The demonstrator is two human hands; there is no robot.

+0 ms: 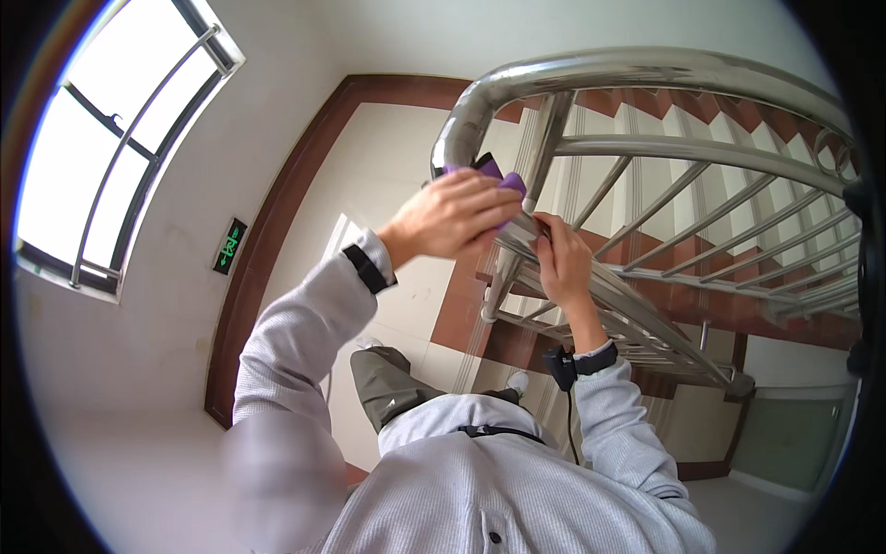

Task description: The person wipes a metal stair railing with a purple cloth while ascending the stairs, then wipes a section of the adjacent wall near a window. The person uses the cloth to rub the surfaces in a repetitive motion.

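A purple cloth [513, 183] lies over the bend of a shiny stainless-steel handrail [467, 128]. My left hand [453, 213] is laid across the cloth, fingers pointing right, and presses it against the rail. Most of the cloth is hidden under that hand; a black edge shows at its top. Just to the right, my right hand [566, 262] grips the lower run of the same handrail, its thumb on the near side. A steel post [551, 131] stands beyond both hands.
Stairs with white treads [682, 131] run behind the steel balusters [664, 215]. At left are a barred window [114, 131] and a lit exit sign [230, 246]. My shoes stand on the tiled landing [318, 201] at the stair edge. A cable [572, 422] hangs from my right wrist.
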